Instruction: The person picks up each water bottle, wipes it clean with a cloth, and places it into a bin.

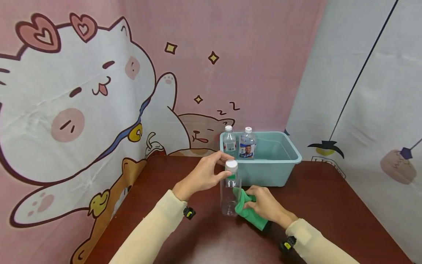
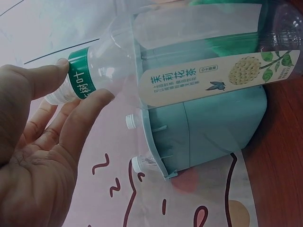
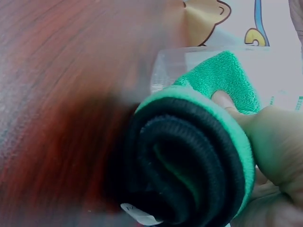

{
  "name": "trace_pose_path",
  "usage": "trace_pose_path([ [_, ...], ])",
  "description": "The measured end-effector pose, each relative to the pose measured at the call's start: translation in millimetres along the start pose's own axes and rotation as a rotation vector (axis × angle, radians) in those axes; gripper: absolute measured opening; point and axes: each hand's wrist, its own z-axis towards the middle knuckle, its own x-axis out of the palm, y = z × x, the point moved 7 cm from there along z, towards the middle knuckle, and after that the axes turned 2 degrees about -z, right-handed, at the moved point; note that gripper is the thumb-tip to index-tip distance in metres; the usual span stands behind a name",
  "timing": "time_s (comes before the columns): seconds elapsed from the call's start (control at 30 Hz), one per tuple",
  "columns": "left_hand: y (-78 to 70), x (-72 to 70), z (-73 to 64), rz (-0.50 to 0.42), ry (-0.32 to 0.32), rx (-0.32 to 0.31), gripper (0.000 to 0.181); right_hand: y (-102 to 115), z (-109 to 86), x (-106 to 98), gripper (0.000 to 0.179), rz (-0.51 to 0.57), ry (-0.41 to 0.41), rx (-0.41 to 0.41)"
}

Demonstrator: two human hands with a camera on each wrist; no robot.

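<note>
A clear plastic bottle [image 1: 228,201] stands upright on the table, topped by a white cap [image 1: 232,164]. My left hand [image 1: 205,173] holds it at the neck, thumb and fingers on either side of the green neck band [image 2: 81,71]. A pale strip with a flower picture [image 2: 244,71] runs along the bottle's side in the left wrist view. My right hand [image 1: 268,206] grips a green cloth [image 1: 254,217] at the bottle's lower right side. In the right wrist view the cloth [image 3: 229,78] is rolled, with a dark layer inside, and its loose corner overlaps the bottle.
Behind the bottle, a pale teal bin [image 1: 263,175] stands near the back of the dark red-brown table [image 1: 313,209]. Two white-capped bottles, one plain [image 1: 229,142] and one with a blue picture label [image 1: 247,150], stand in its left end. A printed cartoon curtain [image 1: 263,66] hangs behind.
</note>
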Motion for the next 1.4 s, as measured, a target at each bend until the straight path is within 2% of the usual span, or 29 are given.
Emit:
trace_pose_path([
  [0.33,-2.4,-1.7,0.6,0.000,-0.001,0.006,0.052,13,7.0,-31,0.022,0.046,-0.090,0.028],
  [0.53,-2.1,-1.6,0.4,-0.003,0.002,0.002,0.052,27,13.2,-57,0.022,0.073,-0.174,0.002],
  [0.7,1.0,-1.5,-1.2,0.003,0.000,-0.003,0.053,37,22.7,-70,0.025,0.088,-0.228,-0.002],
  [0.97,1.9,-1.1,-0.5,0.010,0.005,0.004,0.051,49,36.4,-76,0.028,0.089,-0.287,-0.025],
  [1.4,0.8,-0.6,0.1,0.004,0.006,-0.003,0.052,51,34.3,-76,0.031,0.081,-0.260,-0.022],
])
